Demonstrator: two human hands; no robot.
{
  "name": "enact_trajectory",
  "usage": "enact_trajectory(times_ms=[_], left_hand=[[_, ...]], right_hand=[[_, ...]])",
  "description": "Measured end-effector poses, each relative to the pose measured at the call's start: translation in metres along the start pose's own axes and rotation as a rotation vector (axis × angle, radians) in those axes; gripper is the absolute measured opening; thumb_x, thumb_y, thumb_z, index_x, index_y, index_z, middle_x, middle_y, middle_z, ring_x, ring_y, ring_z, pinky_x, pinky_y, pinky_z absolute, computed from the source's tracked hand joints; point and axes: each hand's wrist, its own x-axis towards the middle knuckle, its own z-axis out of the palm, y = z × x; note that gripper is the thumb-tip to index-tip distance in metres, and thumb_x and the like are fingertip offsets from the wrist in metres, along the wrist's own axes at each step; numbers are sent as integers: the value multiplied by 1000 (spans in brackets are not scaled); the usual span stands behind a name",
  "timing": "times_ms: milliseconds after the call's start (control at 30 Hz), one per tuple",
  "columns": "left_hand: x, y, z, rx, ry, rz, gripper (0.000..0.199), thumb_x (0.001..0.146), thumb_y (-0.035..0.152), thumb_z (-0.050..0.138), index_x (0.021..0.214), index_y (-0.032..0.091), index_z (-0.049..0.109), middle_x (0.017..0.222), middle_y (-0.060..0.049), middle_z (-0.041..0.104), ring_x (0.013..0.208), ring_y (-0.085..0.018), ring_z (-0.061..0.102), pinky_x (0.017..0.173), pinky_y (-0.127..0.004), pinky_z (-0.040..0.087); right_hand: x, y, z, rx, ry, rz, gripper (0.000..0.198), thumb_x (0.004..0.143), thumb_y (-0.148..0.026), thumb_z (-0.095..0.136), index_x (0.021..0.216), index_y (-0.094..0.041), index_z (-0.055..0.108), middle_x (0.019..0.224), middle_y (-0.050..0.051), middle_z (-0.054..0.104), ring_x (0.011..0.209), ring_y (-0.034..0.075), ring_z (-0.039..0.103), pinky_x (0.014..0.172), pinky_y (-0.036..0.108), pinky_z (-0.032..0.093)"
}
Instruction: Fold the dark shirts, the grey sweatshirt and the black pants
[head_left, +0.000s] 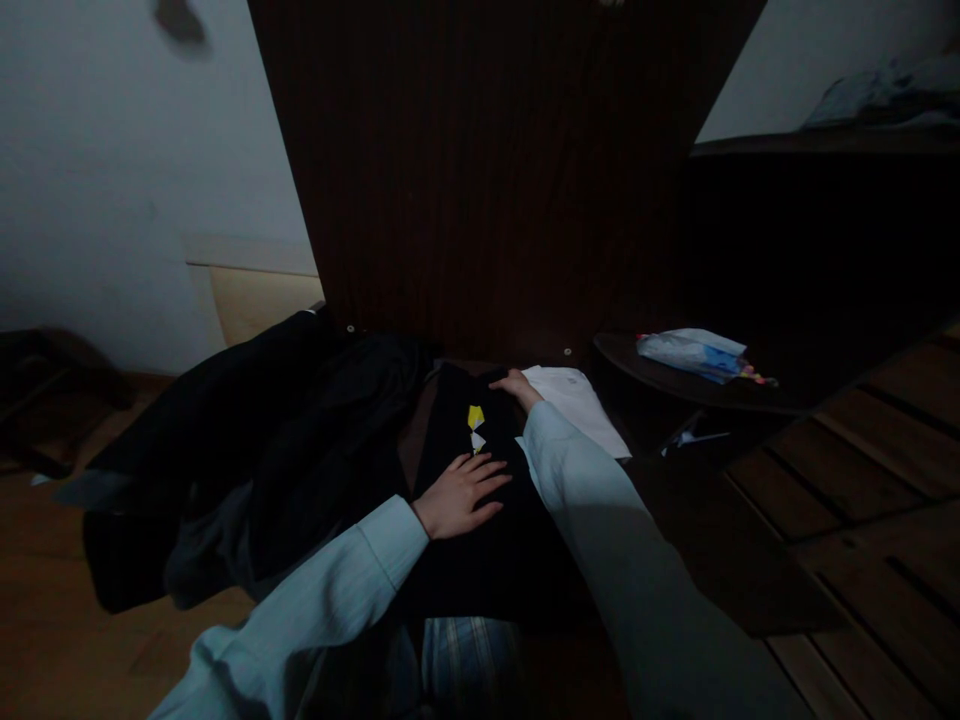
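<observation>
A folded black garment (450, 420) with a small yellow and white print lies in front of me. My left hand (463, 496) rests flat on it, fingers spread, just below the print. At the garment's upper right edge is my right hand (519, 386), its fingers drawn together on the dark cloth. The thumb is hardly visible there. Beside that hand, on the right, lies a white folded cloth or packet (581, 408), partly covered by my sleeve.
A heap of dark clothes (300, 450) lies to the left. Behind stands a dark wooden panel (487, 200). On the right, a rounded shelf (780, 400) bears a blue and white plastic packet (694, 352). Wooden slats (862, 440) extend at far right.
</observation>
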Motion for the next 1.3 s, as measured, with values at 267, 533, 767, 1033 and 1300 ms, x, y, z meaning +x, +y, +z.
enact_trajectory(times_ms=[267,533,767,1033,1300], left_hand=[[-2,1,0,-22,14,1,43,86,39,37,127,26,39,137,-4,38,127,-24,29,101,-47,23],[-2,1,1,-18,23,3,43,86,39,38,127,26,40,137,-4,38,127,-24,28,102,-46,22],[-2,0,2,-21,20,2,43,86,39,38,127,26,39,136,-5,39,127,-25,29,101,-47,22],[16,-16,-1,-6,24,3,41,87,38,36,125,25,41,136,-5,39,126,-24,30,101,-46,24],[54,-56,-4,-30,77,-97,42,85,36,40,124,22,43,138,-7,37,129,-23,25,103,-47,19]], right_hand=[[-10,-14,-1,-85,154,18,46,66,-15,60,110,-12,47,108,18,58,103,26,54,83,33,42],[-11,-26,12,-16,-5,-144,55,65,-48,63,106,-13,53,110,14,58,102,22,55,86,31,41],[-11,-37,31,-199,-60,-184,38,55,-32,75,88,-14,65,90,11,65,93,24,59,81,33,44],[-19,-62,7,-69,82,-419,15,67,-27,66,76,-15,64,78,4,63,77,16,58,73,26,45],[-62,-95,-34,20,249,-705,15,72,-29,61,80,-17,64,83,3,56,81,16,54,75,26,42]])
